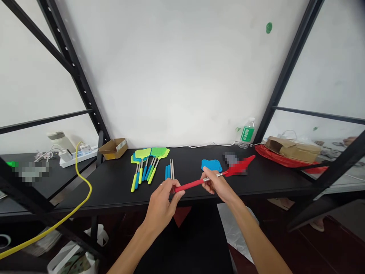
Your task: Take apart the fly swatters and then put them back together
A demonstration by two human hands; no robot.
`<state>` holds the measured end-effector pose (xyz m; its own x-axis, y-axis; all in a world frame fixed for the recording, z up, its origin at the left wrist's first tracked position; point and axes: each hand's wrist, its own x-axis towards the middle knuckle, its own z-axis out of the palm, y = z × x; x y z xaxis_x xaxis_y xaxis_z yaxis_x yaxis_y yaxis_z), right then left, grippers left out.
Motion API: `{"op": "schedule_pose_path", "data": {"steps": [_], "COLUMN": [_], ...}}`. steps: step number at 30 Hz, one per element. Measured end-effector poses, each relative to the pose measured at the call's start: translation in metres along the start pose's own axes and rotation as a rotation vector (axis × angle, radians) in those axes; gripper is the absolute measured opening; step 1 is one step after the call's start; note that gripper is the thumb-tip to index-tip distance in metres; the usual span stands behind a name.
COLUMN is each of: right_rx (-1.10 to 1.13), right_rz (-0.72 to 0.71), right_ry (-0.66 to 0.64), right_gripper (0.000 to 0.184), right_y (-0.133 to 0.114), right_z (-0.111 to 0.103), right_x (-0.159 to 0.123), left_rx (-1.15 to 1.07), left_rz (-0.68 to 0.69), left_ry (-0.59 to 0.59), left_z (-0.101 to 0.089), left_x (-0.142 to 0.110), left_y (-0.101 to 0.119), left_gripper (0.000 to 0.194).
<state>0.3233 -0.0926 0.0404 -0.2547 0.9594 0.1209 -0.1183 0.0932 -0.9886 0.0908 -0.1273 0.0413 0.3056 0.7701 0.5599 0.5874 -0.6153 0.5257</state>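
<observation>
A red fly swatter (190,185) with a metal shaft and red head is held slantwise above the front of the black table. My left hand (165,196) is closed round the end of its handle. Near the joint of handle and shaft, my right hand (213,182) pinches it. Just behind the right hand lie blue swatter heads (211,165). Metal rods (172,167) and blue handles (167,171) lie beyond the left hand, partly hidden by it. Farther left, several yellow, green and blue fly swatters (146,163) are spread out.
A small cardboard box (114,149) stands at the back left, and a water bottle (247,133) at the back right. Black rack posts (288,72) flank the table. A yellow cable (85,198) hangs at left; cardboard (293,149) lies on red plastic (268,156) at right.
</observation>
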Motion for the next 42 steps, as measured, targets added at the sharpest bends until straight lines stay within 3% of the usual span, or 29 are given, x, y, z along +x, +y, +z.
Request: {"op": "schedule_pose_path", "data": {"steps": [6, 11, 18, 23, 25, 27, 29, 30, 32, 35, 39, 42], "right_rx": [0.096, -0.081, -0.315, -0.434, -0.415, -0.284, -0.117, -0.077, -0.060, -0.098, -0.193, -0.216], "right_rz": [-0.028, -0.139, -0.334, -0.504, -0.548, -0.623, -0.722, -0.739, -0.684, -0.434, -0.075, -0.044], "right_ry": [-0.098, -0.088, -0.184, -0.202, -0.139, 0.034, 0.255, 0.304, 0.368, 0.431, 0.322, 0.287], "right_gripper": [0.061, 0.059, 0.057, 0.048, 0.045, 0.048, 0.041, 0.040, 0.028, 0.022, 0.025, 0.026], "right_y": [-0.010, -0.017, -0.049, -0.067, -0.071, -0.073, -0.074, -0.074, -0.071, -0.060, -0.041, -0.030], "right_z": [0.012, 0.010, 0.004, -0.001, -0.019, -0.045, -0.070, -0.080, -0.091, -0.092, -0.080, -0.069], "right_x": [-0.005, -0.010, -0.039, -0.066, -0.073, -0.077, -0.077, -0.076, -0.068, -0.052, -0.032, -0.020], "left_rx": [0.266, 0.326, -0.056, -0.466, -0.584, -0.580, -0.392, -0.237, 0.132, 0.494, 0.664, 0.642], "left_rz": [0.223, 0.244, 0.124, -0.154, -0.297, -0.354, -0.364, -0.380, -0.434, -0.478, -0.465, -0.417], "left_ry": [0.165, 0.133, -0.030, -0.040, 0.067, 0.235, 0.335, 0.325, 0.277, 0.195, 0.077, 0.002], "left_z": [-0.010, -0.018, -0.026, -0.026, -0.033, -0.044, -0.051, -0.051, -0.044, -0.020, 0.005, 0.009], "left_x": [0.002, 0.004, -0.003, -0.008, -0.003, 0.005, 0.014, 0.017, 0.021, 0.022, 0.017, 0.015], "left_y": [-0.009, -0.005, 0.022, 0.023, 0.010, -0.008, -0.028, -0.038, -0.056, -0.077, -0.090, -0.095], "left_gripper": [0.016, 0.027, 0.039, 0.053, 0.057, 0.055, 0.051, 0.047, 0.039, 0.027, 0.027, 0.035]}}
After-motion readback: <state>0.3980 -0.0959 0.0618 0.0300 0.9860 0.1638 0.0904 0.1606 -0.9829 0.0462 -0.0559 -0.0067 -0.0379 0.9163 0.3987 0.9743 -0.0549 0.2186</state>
